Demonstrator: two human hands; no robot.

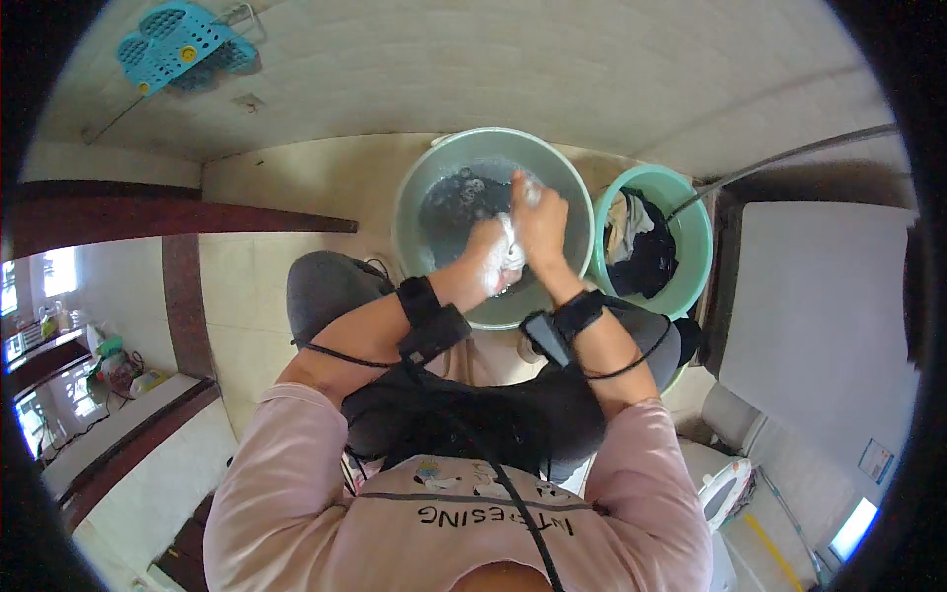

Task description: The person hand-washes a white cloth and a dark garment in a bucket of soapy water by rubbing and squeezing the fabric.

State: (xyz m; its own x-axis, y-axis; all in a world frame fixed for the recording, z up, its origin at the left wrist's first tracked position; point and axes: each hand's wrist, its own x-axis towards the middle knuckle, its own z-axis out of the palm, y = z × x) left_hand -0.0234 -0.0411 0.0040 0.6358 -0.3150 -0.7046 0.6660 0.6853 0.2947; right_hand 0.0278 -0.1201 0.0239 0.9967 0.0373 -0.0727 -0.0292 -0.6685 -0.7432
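Gripping a soapy white cloth (510,247) in the left hand (482,243), over gray water (449,222) in the big pale tub (580,212). Bunched up just right of the left hand, and left of the right hand (542,225); nearer to the left. Longer from far to near than side to side. On the right, with bent fingers; hard to tell how tight, or on what.
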